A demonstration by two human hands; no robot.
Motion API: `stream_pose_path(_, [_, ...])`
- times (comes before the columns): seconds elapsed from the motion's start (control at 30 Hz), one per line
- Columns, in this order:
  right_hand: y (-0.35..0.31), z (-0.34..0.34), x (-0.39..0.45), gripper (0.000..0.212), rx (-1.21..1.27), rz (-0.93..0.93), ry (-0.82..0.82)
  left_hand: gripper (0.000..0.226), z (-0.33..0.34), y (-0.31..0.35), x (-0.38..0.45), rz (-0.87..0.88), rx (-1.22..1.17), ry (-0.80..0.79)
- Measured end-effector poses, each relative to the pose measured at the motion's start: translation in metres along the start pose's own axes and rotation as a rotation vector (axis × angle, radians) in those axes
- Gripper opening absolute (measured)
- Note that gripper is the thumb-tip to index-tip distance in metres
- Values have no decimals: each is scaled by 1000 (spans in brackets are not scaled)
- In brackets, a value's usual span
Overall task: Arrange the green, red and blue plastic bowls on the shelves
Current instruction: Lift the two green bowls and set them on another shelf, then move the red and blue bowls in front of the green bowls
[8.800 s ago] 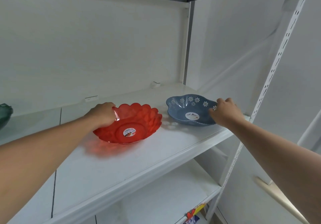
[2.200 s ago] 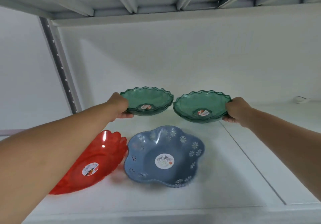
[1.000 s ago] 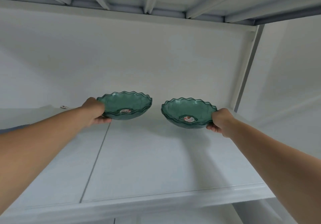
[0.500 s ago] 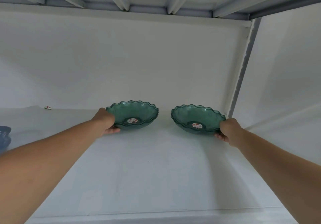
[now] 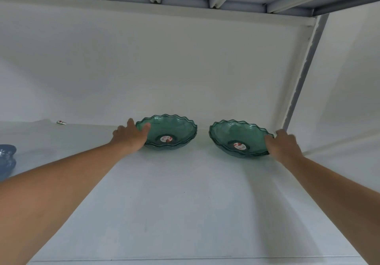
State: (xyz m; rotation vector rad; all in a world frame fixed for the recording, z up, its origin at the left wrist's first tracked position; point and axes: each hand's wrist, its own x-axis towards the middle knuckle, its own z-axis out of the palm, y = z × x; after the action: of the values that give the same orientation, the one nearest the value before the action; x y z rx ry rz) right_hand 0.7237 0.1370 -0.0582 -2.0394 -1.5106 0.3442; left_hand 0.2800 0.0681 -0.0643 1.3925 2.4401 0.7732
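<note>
Two green bowls are sitting side by side near the back of the white shelf (image 5: 185, 203), a gap showing between them. The left hand (image 5: 130, 136) is lying with spread fingers against the near-left rim of the left green bowl (image 5: 168, 133), not closed around it. The right hand (image 5: 282, 144) is covering the right edge of the right green bowl (image 5: 236, 139); whether it is gripping the rim I cannot tell. A blue bowl (image 5: 7, 160) is peeking in at the far left edge of the shelf, well apart from both
</note>
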Motion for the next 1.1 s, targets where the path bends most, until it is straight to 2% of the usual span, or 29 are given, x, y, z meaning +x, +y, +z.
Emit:
stream_pose_path(0.13, [-19, -16, -25, 60, -312, -300, 31, 80, -26, -1, -7, 306, 200, 93])
stream_pose_path(0.2, [-35, -19, -41, 59, -350, -357, -10, 76, -32, 4, -11, 399, 239, 96])
stream_pose_path(0.37, [-67, -9, -84, 54, -346, -413, -50, 75, -29, 13, -26, 490, 186, 44])
stream_pose_path(0.53, [-80, 4, -114, 46, -361, -458, -16, 76, -32, 1, -32, 501, 174, 17])
stream_pose_path(0.63, [-81, 10, -127, 52, -312, -481, 3, 78, -40, -9, -42, 506, 184, -2])
stream_pose_path(0.77, [-87, 17, -143, 42, -247, -530, -43, 80, -50, -29, -63, 497, 169, 15])
stream_pose_path(1.1, [-104, 47, -190, 53, -132, -715, -153, 71, -77, -65, -157, 320, 262, 33])
